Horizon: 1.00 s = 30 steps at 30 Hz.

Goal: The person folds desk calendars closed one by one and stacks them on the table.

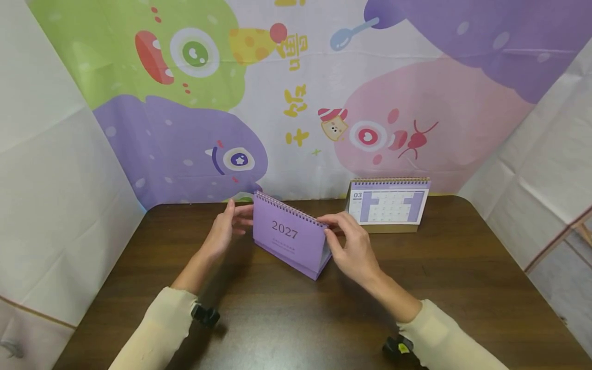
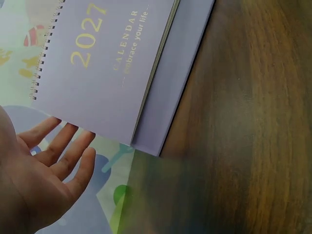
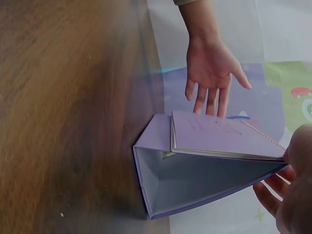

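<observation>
A purple desk calendar (image 1: 284, 241) with "2027" on its cover stands like a tent on the table, turned at an angle. Its spiral binding runs along the top edge. My right hand (image 1: 355, 247) pinches the upper right corner, thumb on the cover side and fingers behind, as the right wrist view shows. At the opposite side edge is my left hand (image 2: 46, 168), palm turned up, its relaxed fingers reaching behind the cover in the left wrist view. Seen from the right wrist, the hollow triangular stand (image 3: 195, 180) gapes beneath the pages.
A second spiral desk calendar (image 1: 393, 205), showing month "03", stands at the back right, behind my right hand. The dark wooden table (image 1: 287, 329) ends against a cartoon-printed backdrop (image 1: 305, 169). White cloth walls (image 1: 60, 154) rise on both sides.
</observation>
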Tool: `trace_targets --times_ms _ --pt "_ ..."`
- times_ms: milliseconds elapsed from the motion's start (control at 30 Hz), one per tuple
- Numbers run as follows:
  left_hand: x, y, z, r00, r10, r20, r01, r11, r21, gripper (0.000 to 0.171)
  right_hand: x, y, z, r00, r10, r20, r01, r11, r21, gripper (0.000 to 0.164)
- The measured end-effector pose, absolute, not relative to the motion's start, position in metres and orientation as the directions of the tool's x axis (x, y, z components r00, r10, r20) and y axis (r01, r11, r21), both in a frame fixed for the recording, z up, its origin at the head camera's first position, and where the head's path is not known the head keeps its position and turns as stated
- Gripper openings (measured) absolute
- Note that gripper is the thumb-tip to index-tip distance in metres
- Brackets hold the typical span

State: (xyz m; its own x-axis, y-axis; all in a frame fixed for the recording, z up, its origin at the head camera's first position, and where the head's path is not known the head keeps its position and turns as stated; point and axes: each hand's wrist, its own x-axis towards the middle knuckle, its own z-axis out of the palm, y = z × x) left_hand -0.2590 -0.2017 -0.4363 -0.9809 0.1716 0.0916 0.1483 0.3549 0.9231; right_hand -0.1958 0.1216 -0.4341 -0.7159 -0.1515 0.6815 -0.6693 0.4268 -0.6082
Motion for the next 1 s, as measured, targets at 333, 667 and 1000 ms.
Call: trace_targets --times_ms 333,667,1000 --pt "-0.251 -0.199 -0.436 -0.981 0.170 0.089 0.141 0.321 0.936 0.090 -0.201 0.132 -0.437 -0.707 -0.131 0.695 -0.669 0.441 -0.597 0.034" --pt "-0.247 -0.197 -0.438 -0.979 0.177 0.100 0.152 0.313 0.938 0.092 -0.204 0.140 -0.437 -0.715 -0.111 0.690 -0.659 0.436 -0.613 0.035" --pt "-0.243 -0.193 -0.440 -0.978 0.188 0.095 0.150 0.304 0.941 0.091 -0.205 0.150 -0.438 -0.741 -0.084 0.667 -0.633 0.421 -0.650 0.035"
